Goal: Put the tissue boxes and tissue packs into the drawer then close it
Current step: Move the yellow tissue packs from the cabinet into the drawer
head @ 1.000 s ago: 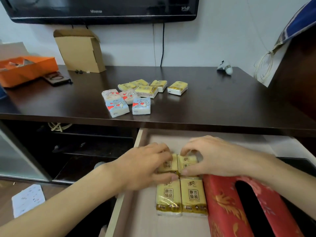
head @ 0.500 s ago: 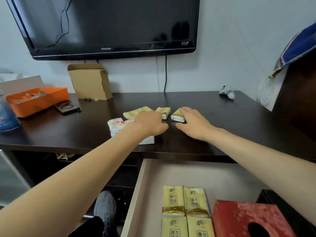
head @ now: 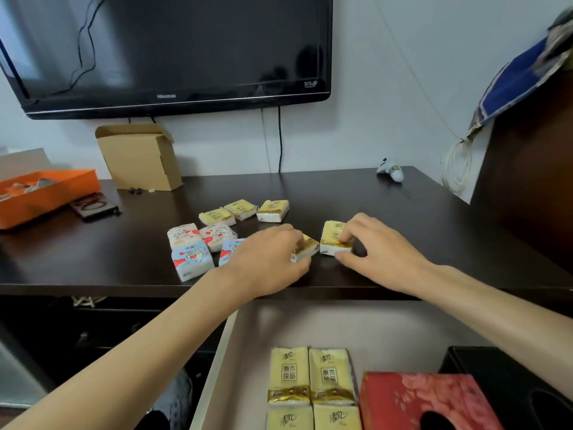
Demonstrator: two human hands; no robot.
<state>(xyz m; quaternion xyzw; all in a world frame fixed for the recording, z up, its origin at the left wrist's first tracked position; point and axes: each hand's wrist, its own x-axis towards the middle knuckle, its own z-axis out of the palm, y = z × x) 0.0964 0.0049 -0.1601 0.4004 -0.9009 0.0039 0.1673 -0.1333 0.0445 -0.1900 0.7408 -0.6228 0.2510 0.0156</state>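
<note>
On the dark tabletop [head: 387, 212] my left hand [head: 266, 259] grips a yellow tissue pack [head: 305, 249] by its near end. My right hand [head: 378, 252] holds another yellow tissue pack [head: 331, 235] just to the right of it. Three more yellow packs [head: 242, 211] lie farther back, and several white, pink and blue cartoon packs [head: 193, 252] lie to the left. Below, the open drawer [head: 310, 324] holds several yellow packs [head: 310, 377], a red tissue box [head: 418, 398] and a black tissue box [head: 508, 377] at the right.
A cardboard box [head: 139, 156] and an orange tray [head: 46, 193] stand at the back left, with a small dark case [head: 93, 206] beside the tray. A white game controller [head: 392, 170] lies at the back right. A television [head: 167, 51] hangs above. A dark cabinet [head: 533, 169] rises at the right.
Both hands left the packs in the drawer, reached up to the tabletop, and each closed on a yellow pack and drew it toward the front edge.
</note>
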